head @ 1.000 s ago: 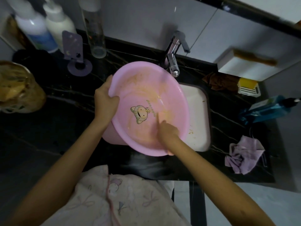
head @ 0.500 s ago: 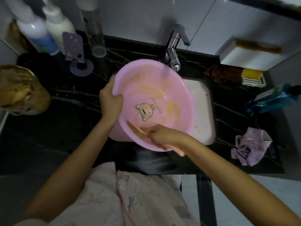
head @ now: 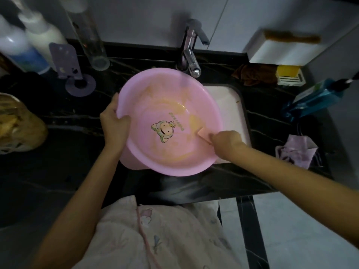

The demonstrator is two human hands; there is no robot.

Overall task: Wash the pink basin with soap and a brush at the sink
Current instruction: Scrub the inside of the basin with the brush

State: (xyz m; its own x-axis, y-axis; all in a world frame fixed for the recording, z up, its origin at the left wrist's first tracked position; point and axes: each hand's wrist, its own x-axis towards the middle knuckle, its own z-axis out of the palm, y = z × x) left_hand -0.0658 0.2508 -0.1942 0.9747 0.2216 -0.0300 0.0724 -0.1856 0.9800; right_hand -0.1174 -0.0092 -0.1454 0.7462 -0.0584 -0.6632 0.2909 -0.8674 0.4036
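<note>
The right hand (head: 226,141), arm reaching in from the lower right, is clenched around a brush (head: 203,133) whose pale head presses the inner right wall of the pink basin (head: 165,152). The left hand (head: 114,125) grips the basin's left rim, thumb inside. The basin sits tilted over the white sink (head: 229,105), below the faucet (head: 191,55), in the dark surface (head: 58,152).
</note>
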